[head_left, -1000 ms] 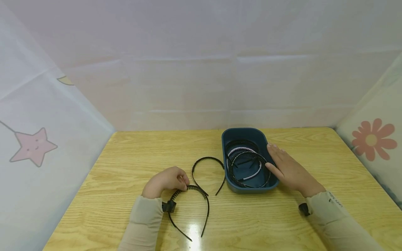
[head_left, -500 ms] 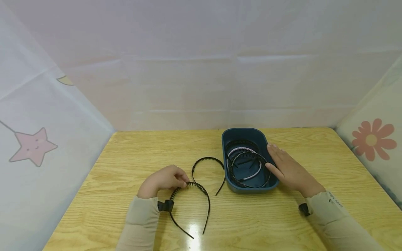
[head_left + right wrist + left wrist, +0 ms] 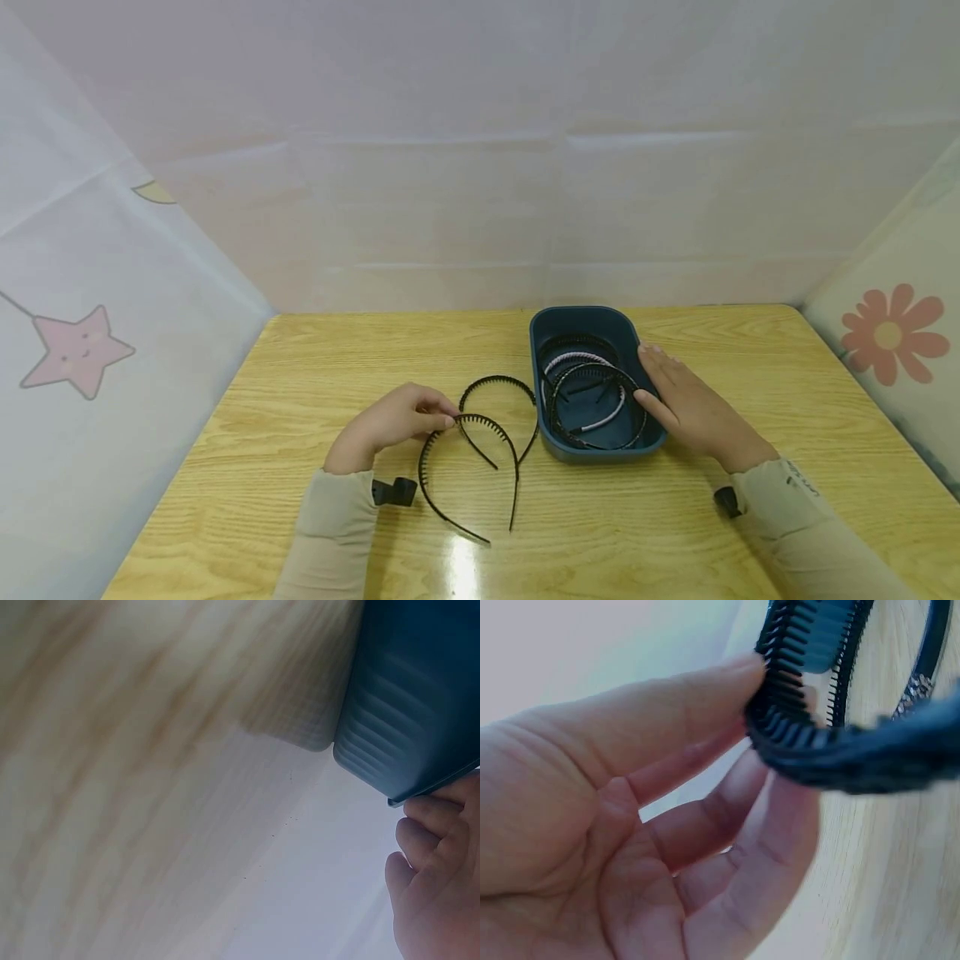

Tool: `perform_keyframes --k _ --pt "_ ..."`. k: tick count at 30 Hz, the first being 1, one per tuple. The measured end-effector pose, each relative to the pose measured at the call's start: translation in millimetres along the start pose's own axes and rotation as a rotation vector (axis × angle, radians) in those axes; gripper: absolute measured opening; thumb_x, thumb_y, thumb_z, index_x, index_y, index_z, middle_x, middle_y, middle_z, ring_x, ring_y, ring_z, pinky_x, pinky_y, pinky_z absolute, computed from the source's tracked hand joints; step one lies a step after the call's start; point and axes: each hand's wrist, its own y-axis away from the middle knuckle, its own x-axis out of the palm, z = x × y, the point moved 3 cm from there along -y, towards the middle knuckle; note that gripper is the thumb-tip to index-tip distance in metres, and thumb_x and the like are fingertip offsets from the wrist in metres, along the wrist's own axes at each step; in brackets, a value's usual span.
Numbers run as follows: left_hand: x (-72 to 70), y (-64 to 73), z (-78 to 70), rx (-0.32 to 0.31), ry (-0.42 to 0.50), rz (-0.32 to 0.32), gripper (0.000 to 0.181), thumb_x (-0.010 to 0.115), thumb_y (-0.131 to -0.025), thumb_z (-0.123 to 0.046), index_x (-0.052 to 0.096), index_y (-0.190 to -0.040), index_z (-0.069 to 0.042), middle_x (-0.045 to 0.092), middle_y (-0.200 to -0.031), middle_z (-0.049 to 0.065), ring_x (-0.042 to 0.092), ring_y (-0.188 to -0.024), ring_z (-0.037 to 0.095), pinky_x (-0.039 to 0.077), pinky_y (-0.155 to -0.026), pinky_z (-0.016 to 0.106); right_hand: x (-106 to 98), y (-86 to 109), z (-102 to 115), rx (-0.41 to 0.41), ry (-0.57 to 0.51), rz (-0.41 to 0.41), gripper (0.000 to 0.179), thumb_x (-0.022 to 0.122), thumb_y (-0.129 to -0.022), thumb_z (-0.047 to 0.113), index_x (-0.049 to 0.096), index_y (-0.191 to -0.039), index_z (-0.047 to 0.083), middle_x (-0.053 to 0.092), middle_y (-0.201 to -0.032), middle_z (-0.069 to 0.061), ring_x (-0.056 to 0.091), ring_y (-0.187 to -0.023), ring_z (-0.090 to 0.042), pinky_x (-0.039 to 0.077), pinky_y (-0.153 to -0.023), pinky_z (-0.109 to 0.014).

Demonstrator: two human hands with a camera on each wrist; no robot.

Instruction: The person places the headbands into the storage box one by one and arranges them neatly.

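Observation:
My left hand (image 3: 393, 427) pinches a black toothed headband (image 3: 517, 475) at the top of its arch between thumb and fingers. In the left wrist view the comb teeth of this headband (image 3: 784, 682) point inward beside my thumb tip. A second black toothed headband (image 3: 495, 378) lies on the table behind it, partly overlapped by the held one. My right hand (image 3: 693, 408) rests along the right side of a dark blue bin (image 3: 600, 456), fingers straight, thumb at the rim. The right wrist view shows my fingertips (image 3: 420, 810) touching the bin's rim.
Inside the bin lie several headbands, among them a pink-and-white wrapped one (image 3: 576, 356) and a black speckled one (image 3: 553, 404). The wooden table (image 3: 337, 358) meets a pale cloth backdrop (image 3: 450, 208) at the back and sides.
My left hand has shifted slightly forward, carrying the headband forward and to the right, so it now overlaps the second headband more. My right hand and the bin have stayed put.

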Motion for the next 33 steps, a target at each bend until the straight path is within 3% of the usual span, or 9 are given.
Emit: perform_keyframes --k 6,12,20,33 --pt "-2.1 -2.5 -3.6 0.022 0.020 -0.080 0.028 0.063 -0.103 -0.018 0.071 -0.124 -0.003 0.070 -0.116 0.016 0.065 -0.097 0.021 0.058 -0.086 0.042 0 0.6 0 0.002 -0.001 0.005 0.070 0.041 -0.110 0.039 0.013 -0.161 -0.001 0.014 -0.166 -0.025 0.014 -0.152 -0.043 0.015 -0.122 -0.057" --pt "-1.6 -3.0 -12.9 0.037 0.071 -0.179 0.030 0.062 -0.104 -0.021 0.070 -0.128 -0.006 0.068 -0.124 0.013 0.065 -0.108 0.022 0.057 -0.091 0.039 0 0.6 0 0.003 -0.009 0.005 0.070 0.041 -0.110 0.039 0.013 -0.161 0.000 0.014 -0.166 -0.024 0.013 -0.153 -0.043 0.014 -0.123 -0.056" --pt "1.9 -8.3 -28.7 0.105 0.168 -0.287 0.030 0.062 -0.103 -0.018 0.069 -0.129 -0.004 0.068 -0.126 0.013 0.064 -0.113 0.027 0.057 -0.092 0.036 0 0.1 -1 0.001 -0.010 0.002 0.071 0.041 -0.110 0.039 0.012 -0.161 0.000 0.014 -0.166 -0.024 0.013 -0.153 -0.042 0.013 -0.123 -0.055" --pt "8.2 -22.1 -61.0 0.137 0.282 -0.428 0.029 0.066 -0.101 -0.022 0.070 -0.129 -0.013 0.068 -0.124 0.006 0.065 -0.112 0.022 0.058 -0.089 0.033 1 0.3 -1 0.005 -0.003 0.008 0.071 0.041 -0.111 0.040 0.012 -0.162 0.000 0.014 -0.166 -0.024 0.013 -0.153 -0.042 0.013 -0.123 -0.056"
